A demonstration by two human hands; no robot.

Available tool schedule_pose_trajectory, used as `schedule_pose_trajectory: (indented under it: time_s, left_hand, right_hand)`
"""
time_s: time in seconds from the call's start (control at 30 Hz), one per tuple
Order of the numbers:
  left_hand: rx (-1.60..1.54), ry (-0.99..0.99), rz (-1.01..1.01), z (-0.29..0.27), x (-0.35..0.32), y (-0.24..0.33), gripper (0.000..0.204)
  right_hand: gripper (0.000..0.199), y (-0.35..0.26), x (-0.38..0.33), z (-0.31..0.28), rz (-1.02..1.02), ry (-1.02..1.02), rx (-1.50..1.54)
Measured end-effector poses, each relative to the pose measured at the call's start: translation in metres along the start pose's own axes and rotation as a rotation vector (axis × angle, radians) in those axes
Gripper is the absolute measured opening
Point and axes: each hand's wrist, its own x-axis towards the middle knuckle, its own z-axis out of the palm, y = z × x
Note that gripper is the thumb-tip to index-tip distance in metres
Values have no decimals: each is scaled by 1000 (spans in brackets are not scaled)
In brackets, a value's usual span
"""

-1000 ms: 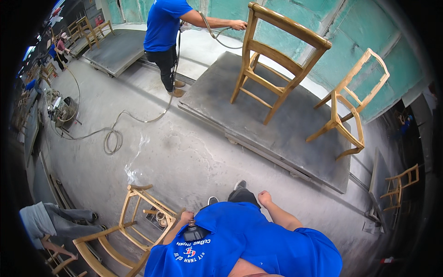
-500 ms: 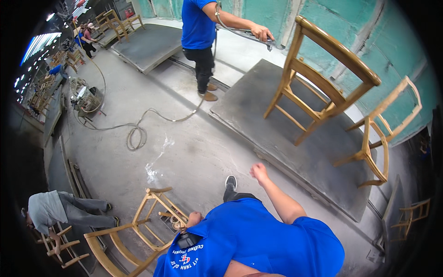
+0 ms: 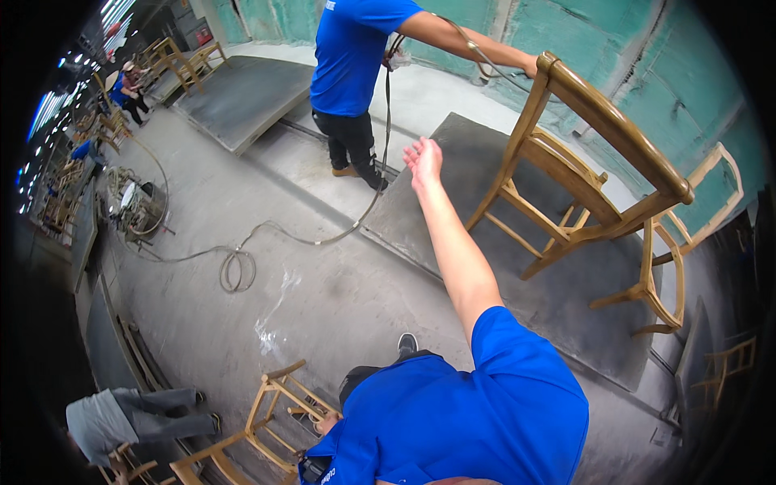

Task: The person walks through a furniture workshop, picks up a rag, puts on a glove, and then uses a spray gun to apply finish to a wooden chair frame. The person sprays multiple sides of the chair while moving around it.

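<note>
Chair of light-brown wood (image 3: 249,434) stands just left of the left hand (image 3: 327,423), whose grip I cannot tell, while the empty right hand (image 3: 424,164), fingers loosely spread, extends toward the dark platform (image 3: 578,323), a larger chair (image 3: 570,174) to its right and a co-worker (image 3: 347,61) beyond.

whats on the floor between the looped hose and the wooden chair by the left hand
The head view shows a white streak on the floor between the looped hose and chair.

Free gap between right hand (image 3: 424,164) and large brown chair (image 3: 570,181); chair bars way rightward; hose (image 3: 318,242), co-worker (image 3: 347,69) block ahead-left.
</note>
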Motion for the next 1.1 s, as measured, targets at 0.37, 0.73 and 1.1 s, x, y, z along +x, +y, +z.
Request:
schedule_pose_trajectory:
  time_s: [0.37,0.73,1.1]
  left_hand:
    - [174,-203,-25,12,137,93,26]
    - [486,-361,279,-21,342,289,26]
    - [18,-285,298,52,340,429,24]
  right_hand:
    - [60,-86,78,-15,-253,337,89]
    - [78,-109,71,-6,-348,471,181]
    - [90,-47,109,13,136,605,-417]
